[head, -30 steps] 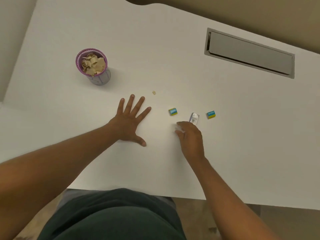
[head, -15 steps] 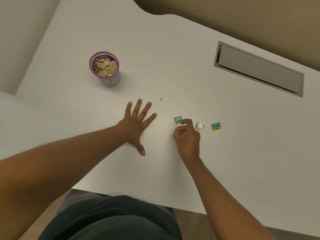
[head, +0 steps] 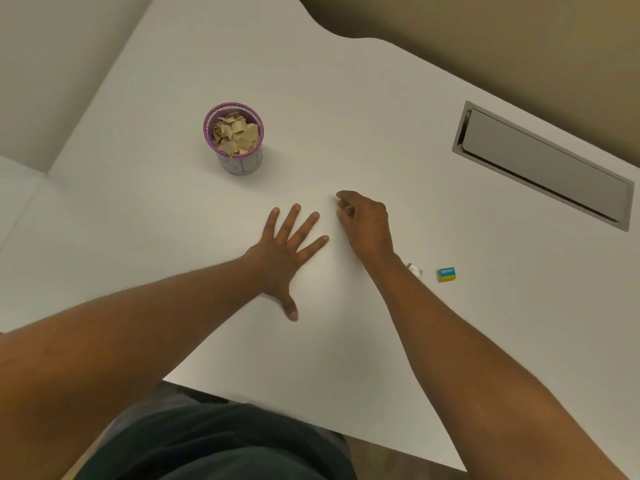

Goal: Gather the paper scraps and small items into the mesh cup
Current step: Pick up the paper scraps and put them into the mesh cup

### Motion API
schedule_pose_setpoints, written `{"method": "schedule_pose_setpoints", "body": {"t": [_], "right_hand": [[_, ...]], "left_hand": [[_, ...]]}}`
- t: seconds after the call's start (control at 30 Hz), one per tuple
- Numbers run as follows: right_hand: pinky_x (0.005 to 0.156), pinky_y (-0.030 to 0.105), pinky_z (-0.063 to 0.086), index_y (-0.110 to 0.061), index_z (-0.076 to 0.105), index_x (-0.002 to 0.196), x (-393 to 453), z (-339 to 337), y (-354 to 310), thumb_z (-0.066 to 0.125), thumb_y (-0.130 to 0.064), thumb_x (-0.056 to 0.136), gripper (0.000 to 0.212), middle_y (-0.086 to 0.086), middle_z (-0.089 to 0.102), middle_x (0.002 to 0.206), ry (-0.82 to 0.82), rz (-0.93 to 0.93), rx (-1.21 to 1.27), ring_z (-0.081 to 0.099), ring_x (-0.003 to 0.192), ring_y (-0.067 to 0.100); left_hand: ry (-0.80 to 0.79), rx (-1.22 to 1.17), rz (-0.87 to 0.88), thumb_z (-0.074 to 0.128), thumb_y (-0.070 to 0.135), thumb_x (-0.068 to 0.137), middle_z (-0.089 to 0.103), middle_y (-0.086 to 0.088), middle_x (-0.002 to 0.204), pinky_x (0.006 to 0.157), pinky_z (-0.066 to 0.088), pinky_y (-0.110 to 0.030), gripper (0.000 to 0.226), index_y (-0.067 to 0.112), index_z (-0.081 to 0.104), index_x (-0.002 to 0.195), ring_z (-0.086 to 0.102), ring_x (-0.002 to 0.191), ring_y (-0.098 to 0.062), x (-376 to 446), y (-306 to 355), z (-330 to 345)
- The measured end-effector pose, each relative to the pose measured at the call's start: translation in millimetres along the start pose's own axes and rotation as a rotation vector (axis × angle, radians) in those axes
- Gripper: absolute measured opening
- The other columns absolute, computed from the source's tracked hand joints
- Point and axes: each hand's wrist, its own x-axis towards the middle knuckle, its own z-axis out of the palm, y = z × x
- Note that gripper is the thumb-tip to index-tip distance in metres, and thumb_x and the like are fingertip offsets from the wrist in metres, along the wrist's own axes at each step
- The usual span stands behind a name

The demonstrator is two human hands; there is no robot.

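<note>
The purple mesh cup [head: 232, 140] stands upright at the back left of the white table [head: 346, 116], filled with beige paper scraps [head: 235, 135]. My left hand [head: 287, 251] lies flat on the table, fingers spread, holding nothing. My right hand [head: 365, 221] hovers just right of it with its fingers curled together at the tabletop; whatever is under or in them is hidden. A silver wrapped item [head: 415, 270] peeks out beside my right wrist. One blue-and-yellow eraser [head: 446, 274] lies to its right. The other eraser and the loose scrap are not visible.
A grey recessed cable hatch [head: 543, 168] is set into the table at the back right. The table's near edge runs in front of my dark-clothed body [head: 214, 445]. A pale wall borders the left side.
My right hand left the erasers and moved forward-left to the spot where the tiny scrap lay. The left eraser it was pinching is no longer visible. My left hand stayed flat.
</note>
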Motion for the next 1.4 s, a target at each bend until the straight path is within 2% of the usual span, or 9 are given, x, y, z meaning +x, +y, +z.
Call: {"method": "schedule_pose_setpoints", "body": {"t": [0.17, 0.33, 0.5, 0.67, 0.8, 0.9, 1.07, 1.2, 1.4], "right_hand": [[0.082, 0.032, 0.059, -0.015, 0.07, 0.12, 2.7, 0.6, -2.5, 0.062, -0.007, 0.093, 0.029, 0.0, 0.076, 0.092, -0.04, -0.111, -0.071, 0.07, 0.081, 0.016], [0.062, 0.014, 0.047, -0.027, 0.058, 0.106, 11.5, -6.1, -45.9, 0.062, -0.011, 0.086, 0.026, -0.01, 0.062, 0.068, 0.087, 0.062, 0.177, 0.059, 0.058, 0.004], [0.063, 0.01, 0.054, -0.032, 0.053, 0.108, 39.2, -2.8, -153.2, 0.07, -0.02, 0.087, 0.029, -0.014, 0.069, 0.075, 0.209, -0.248, 0.376, 0.07, 0.07, 0.007], [0.077, 0.039, 0.061, -0.02, 0.059, 0.116, 65.6, 11.8, -185.6, 0.065, -0.01, 0.092, 0.027, 0.0, 0.076, 0.092, -0.058, -0.251, 0.267, 0.072, 0.087, 0.018], [0.081, 0.033, 0.053, -0.018, 0.068, 0.114, 70.2, 16.3, -175.5, 0.057, -0.016, 0.1, 0.018, 0.003, 0.074, 0.102, -0.091, -0.29, 0.096, 0.064, 0.102, 0.021], [0.081, 0.025, 0.042, -0.018, 0.076, 0.105, 57.3, 16.6, -169.5, 0.064, -0.025, 0.098, 0.015, -0.003, 0.074, 0.1, 0.028, -0.455, -0.004, 0.056, 0.105, 0.022], [0.096, 0.043, 0.039, -0.03, 0.079, 0.103, 47.5, 25.8, -176.7, 0.053, -0.047, 0.102, 0.032, -0.013, 0.072, 0.113, -0.11, -0.51, -0.266, 0.05, 0.119, 0.024], [0.094, 0.041, 0.036, -0.031, 0.077, 0.106, 50.8, 32.8, -177.8, 0.037, -0.054, 0.105, 0.046, -0.014, 0.069, 0.118, -0.104, -0.496, -0.418, 0.046, 0.121, 0.023], [0.094, 0.042, 0.039, -0.03, 0.076, 0.108, 53.7, 31.5, -177.7, 0.038, -0.047, 0.107, 0.041, -0.01, 0.067, 0.118, -0.129, -0.455, -0.347, 0.046, 0.119, 0.026]], "left_hand": [[-0.006, -0.024, 0.01, 0.036, 0.112, 0.024, -0.044, -0.017, 0.161, 0.114, -0.019, -0.076, 0.17, 0.029, -0.034, 0.156, -0.044, 0.144, -0.049, -0.2, -3.1, -1.6], [-0.059, -0.051, 0.024, 0.038, 0.112, 0.026, -0.044, -0.016, 0.162, 0.114, -0.019, -0.076, 0.17, 0.03, -0.032, 0.157, -0.043, 0.146, -0.049, -2.4, -0.5, -9.2], [-0.049, -0.08, 0.06, 0.045, 0.111, 0.036, -0.066, -0.01, 0.14, 0.111, -0.028, -0.074, 0.163, 0.031, -0.063, 0.128, -0.046, 0.144, -0.046, -6.5, -2.3, -11.6], [-0.07, -0.094, 0.041, 0.054, 0.107, 0.042, -0.05, -0.01, 0.148, 0.109, -0.031, -0.073, 0.163, 0.029, -0.071, 0.112, -0.052, 0.137, -0.044, -10.3, 0.2, -20.0], [-0.086, -0.121, 0.01, 0.058, 0.105, 0.043, -0.068, -0.011, 0.132, 0.104, -0.038, -0.071, 0.165, 0.029, -0.072, 0.111, -0.054, 0.135, -0.044, -14.0, -0.1, -26.8], [-0.097, -0.078, -0.004, 0.059, 0.103, 0.049, -0.054, -0.012, 0.152, 0.102, -0.04, -0.069, 0.161, 0.031, -0.061, 0.128, -0.049, 0.141, -0.044, -15.2, -0.6, -27.0], [-0.204, 0.012, -0.027, 0.06, 0.1, 0.056, -0.021, -0.012, 0.172, 0.096, -0.041, -0.066, 0.153, 0.024, -0.02, 0.162, -0.029, 0.154, -0.044, -16.0, 2.8, -32.3], [-0.22, 0.02, -0.025, 0.062, 0.098, 0.057, -0.018, -0.012, 0.173, 0.094, -0.041, -0.064, 0.152, 0.022, -0.017, 0.163, -0.027, 0.155, -0.043, -17.2, 3.2, -35.7], [-0.212, 0.032, -0.013, 0.06, 0.099, 0.057, -0.022, -0.012, 0.172, 0.091, -0.043, -0.065, 0.153, 0.023, -0.021, 0.162, -0.031, 0.153, -0.044, -16.7, 3.2, -33.0]]}}
